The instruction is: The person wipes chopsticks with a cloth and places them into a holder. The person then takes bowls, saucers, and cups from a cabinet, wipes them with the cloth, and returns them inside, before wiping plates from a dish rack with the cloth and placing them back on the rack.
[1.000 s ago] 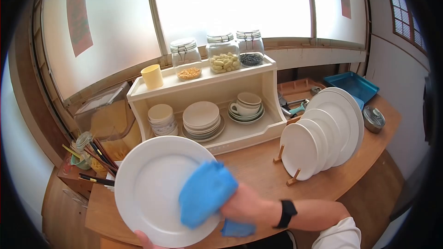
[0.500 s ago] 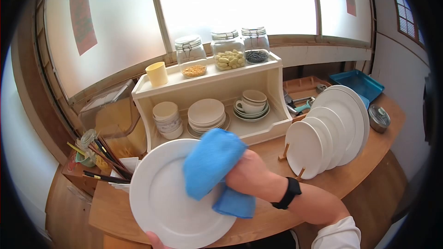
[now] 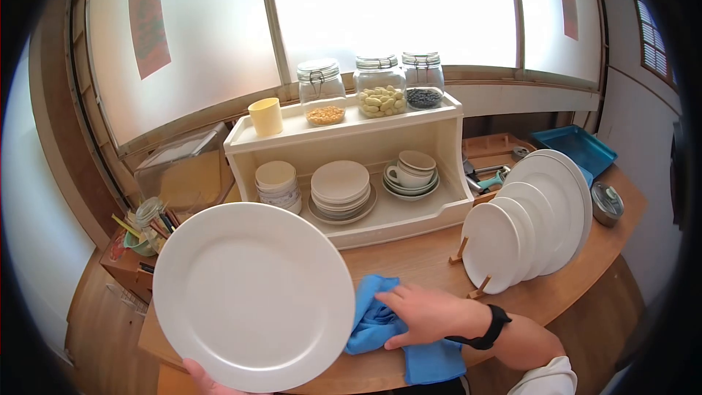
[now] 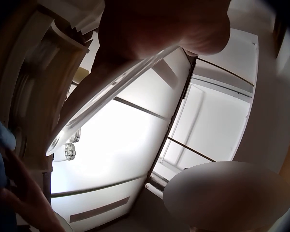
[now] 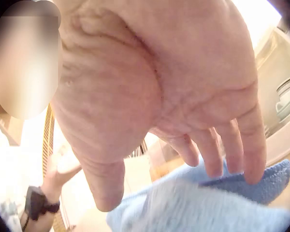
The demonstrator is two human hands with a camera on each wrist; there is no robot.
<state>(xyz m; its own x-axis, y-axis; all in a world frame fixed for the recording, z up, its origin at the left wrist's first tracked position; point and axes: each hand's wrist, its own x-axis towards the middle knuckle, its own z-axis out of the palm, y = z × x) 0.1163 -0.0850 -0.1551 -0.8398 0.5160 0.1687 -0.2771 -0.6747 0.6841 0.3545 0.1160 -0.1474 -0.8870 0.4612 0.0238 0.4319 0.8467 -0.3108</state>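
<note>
A large white plate [image 3: 252,296] is tilted up at the left of the head view. My left hand [image 3: 207,380] grips its lower edge, the thumb on the front; the other fingers are hidden behind it in that view. In the left wrist view the left hand [image 4: 159,29] holds the plate [image 4: 106,94], seen edge-on. Right of the plate a crumpled blue cloth [image 3: 431,360] lies on the table. Over the cloth is my right hand [image 3: 431,314], its fingers spread. The right wrist view shows the hand [image 5: 169,92] with fingers extended above the cloth [image 5: 183,208], not curled round it.
White plates [image 3: 491,245] stand in a wooden rack at the right, near a lidded pot [image 3: 607,203] and a blue tray [image 3: 574,150]. Behind, a cream shelf [image 3: 351,230] holds bowls, plates and cups, with glass jars [image 3: 380,91] and a yellow cup [image 3: 265,117] on top.
The right hand has moved off the plate, down and to the right, and let go of the blue cloth, now on the table. The plate has shifted left and faces the head camera more.
</note>
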